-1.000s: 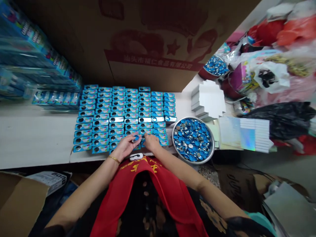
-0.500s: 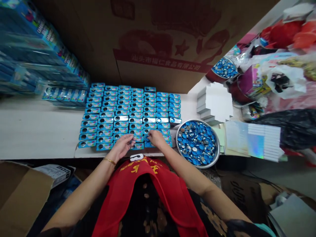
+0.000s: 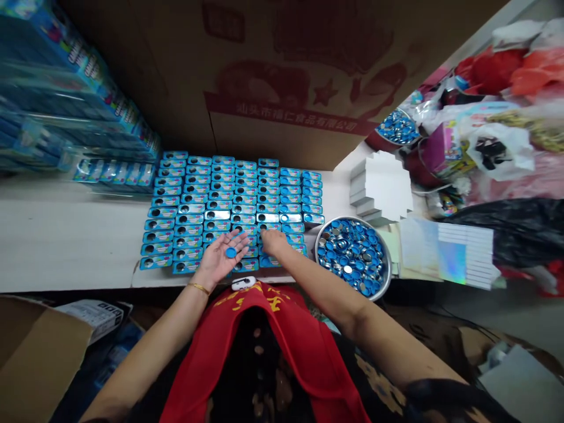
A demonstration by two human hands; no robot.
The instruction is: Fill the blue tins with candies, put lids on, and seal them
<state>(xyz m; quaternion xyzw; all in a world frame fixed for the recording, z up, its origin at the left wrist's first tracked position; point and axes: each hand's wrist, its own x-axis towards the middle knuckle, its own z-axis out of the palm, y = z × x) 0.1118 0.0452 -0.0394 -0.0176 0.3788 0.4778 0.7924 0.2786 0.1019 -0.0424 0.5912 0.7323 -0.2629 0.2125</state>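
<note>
Rows of small blue tins (image 3: 156,237) cover the table before me, many with a dark round spot at one end. My left hand (image 3: 219,258) is palm up over the front rows, fingers spread, and a round blue cap (image 3: 230,252) lies on it. Over the columns to the right, my right hand (image 3: 274,242) points down with fingers bent together at a tin; what its fingertips hold, if anything, is hidden. A metal bowl (image 3: 388,267) full of blue and silver caps stands right of the tins.
A big cardboard box (image 3: 282,141) stands behind the tins. Stacked white cartons (image 3: 383,182) and holographic sheets (image 3: 452,255) lie at the right. Clear packs of blue goods (image 3: 88,106) rise at the left. An open carton (image 3: 44,358) sits below the table's left edge.
My left hand has turned palm up and spread its fingers, showing the blue cap. My right hand has shifted slightly over the tins, its fingers still bent.
</note>
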